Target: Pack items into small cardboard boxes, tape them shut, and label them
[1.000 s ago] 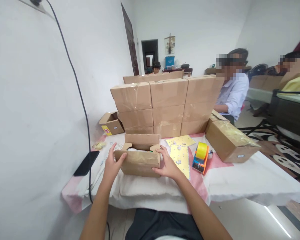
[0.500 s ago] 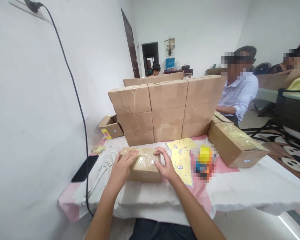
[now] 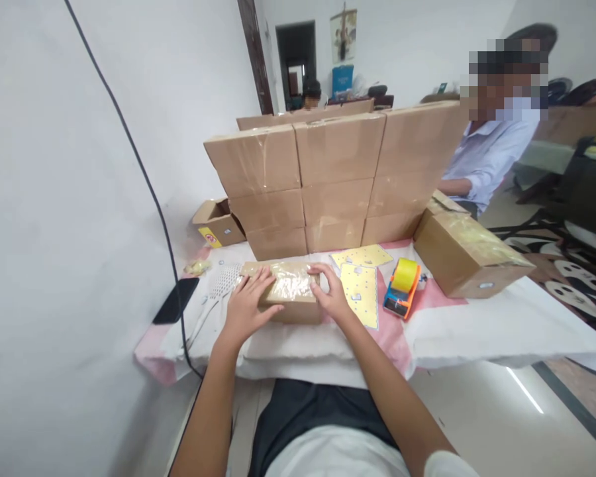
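Note:
A small cardboard box [image 3: 295, 311] with shiny clear tape over its top lies on the cloth in front of me. My left hand [image 3: 251, 301] rests on its left end, fingers stretched out over the top and the thumb pointing toward the middle of the near edge. Around the right end curls my right hand [image 3: 332, 291], its bent fingers on the top edge and its thumb near the front corner. To the right sits an orange and blue tape dispenser [image 3: 402, 288] with a yellow roll. Yellow patterned sheets [image 3: 360, 298] lie between it and the box.
Behind the box rises a wall of stacked cardboard boxes [image 3: 335, 189]. A long taped box [image 3: 469, 255] stands at the right, an open carton [image 3: 218, 222] at the left. A black cable [image 3: 153, 192] hangs past a dark flat object [image 3: 176, 301]. A person in a light shirt [image 3: 496, 146] sits beyond.
The view has tilted down, so everything sits higher in the picture. My left thumb has spread away from the fingers. My right hand stays at the box's right end.

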A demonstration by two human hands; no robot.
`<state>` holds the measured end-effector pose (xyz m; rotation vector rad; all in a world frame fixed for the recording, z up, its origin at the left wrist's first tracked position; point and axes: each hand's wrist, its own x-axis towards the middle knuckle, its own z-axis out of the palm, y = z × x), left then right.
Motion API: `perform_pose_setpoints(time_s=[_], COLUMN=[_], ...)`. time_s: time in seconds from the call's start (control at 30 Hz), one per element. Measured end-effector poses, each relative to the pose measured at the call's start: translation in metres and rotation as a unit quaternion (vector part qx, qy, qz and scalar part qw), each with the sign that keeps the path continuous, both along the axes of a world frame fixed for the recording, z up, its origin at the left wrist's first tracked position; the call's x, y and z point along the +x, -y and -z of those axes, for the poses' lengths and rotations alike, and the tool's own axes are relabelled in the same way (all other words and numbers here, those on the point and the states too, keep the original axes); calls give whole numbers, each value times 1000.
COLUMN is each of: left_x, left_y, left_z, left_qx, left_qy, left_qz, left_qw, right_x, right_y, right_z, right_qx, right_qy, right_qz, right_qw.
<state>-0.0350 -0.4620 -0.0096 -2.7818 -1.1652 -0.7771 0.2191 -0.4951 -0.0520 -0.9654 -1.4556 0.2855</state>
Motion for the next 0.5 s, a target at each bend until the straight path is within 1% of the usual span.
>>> perform_pose_setpoints(time_s=[0.23, 0.3, 0.37, 0.4, 0.43, 0.47, 0.5], left_x=[2, 2, 1, 1, 1, 0, 0], left_y=[2, 2, 4, 5, 6, 6, 7], left_z=[-9, -10, -9, -9, -8, -7, -6], left_qx=[-37, -42, -40, -37, -33, -30, -26], left_qy=[-11, -14, -13, -12, -11, -11, -12], left_qz=[11, 10, 7, 5, 2, 0, -3], left_qw=[999, 999, 999, 999, 999, 1000, 1000], right_x=[-2, -3, -1, 3, 10, 21, 34], right_y=[7, 14, 25, 32, 40, 49, 57], right_z=[3, 3, 0, -2, -5, -8, -10], right_qx=[-29, -43, -61, -63, -59, -48, -29], right_qy=[-16, -7, 12, 16, 15, 8, -7], right_qz=[-15, -18, -6, 17, 56, 111, 180], right_qw=[999, 999, 998, 998, 997, 993, 983])
